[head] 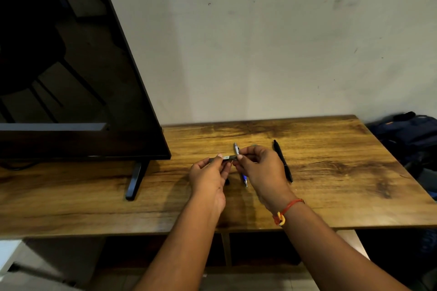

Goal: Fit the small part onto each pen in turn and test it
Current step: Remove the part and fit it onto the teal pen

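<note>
Dark pen (pixel 228 157), its pale label too blurred to read, is pinched at either end by left hand (pixel 208 177) and right hand (pixel 260 169), over the table (pixel 343 184), well inside its edges.

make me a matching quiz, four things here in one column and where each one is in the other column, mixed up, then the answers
Things
1. dark pen
2. silver and blue pen
3. black pen
4. television

Places
A. lying on the table, farthest to the right
B. held between the left hand and the right hand, above the table
C. standing on the table's left side
D. lying on the table, partly hidden behind the right hand

Pairs: 1-B, 2-D, 3-A, 4-C
</note>
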